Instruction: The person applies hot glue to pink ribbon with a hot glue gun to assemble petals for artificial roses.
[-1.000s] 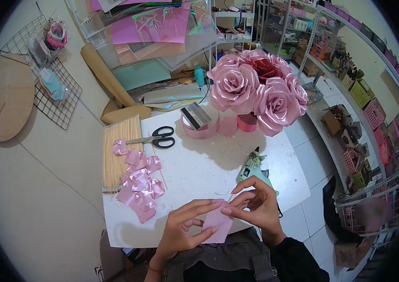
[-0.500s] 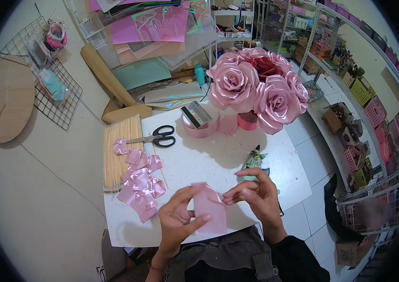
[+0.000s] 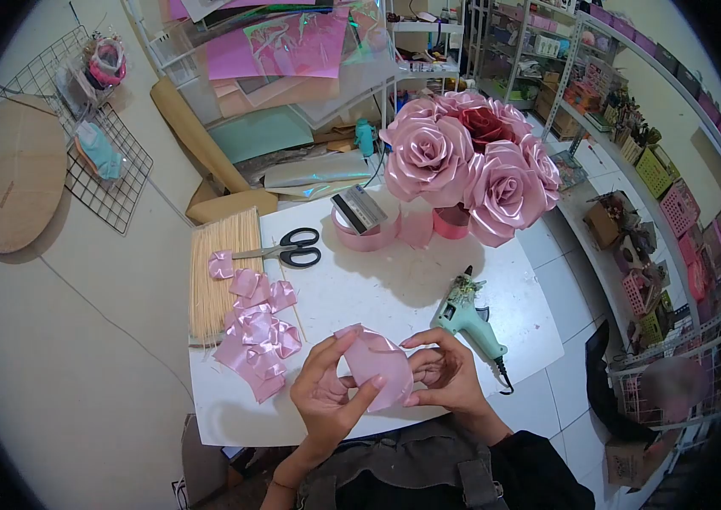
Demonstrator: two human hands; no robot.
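A pink satin ribbon piece is held above the front of the white table, its edges bent into a curve. My left hand pinches its left side between thumb and fingers. At its right edge, my right hand has fingers and thumb closed on the ribbon. More pink ribbon pieces lie in a loose pile to the left, partly over a bundle of thin wooden sticks. Black-handled scissors rest above the pile. A mint green glue gun lies beyond my right hand.
Large pink satin roses around a red one stand at the back right of the white table. Pink ribbon rolls with a grey box on top are at the back. Shelves with baskets line the right.
My right hand has moved down and left onto the ribbon's right edge, uncovering the glue gun. The ribbon is now more curved. The view has shifted slightly.
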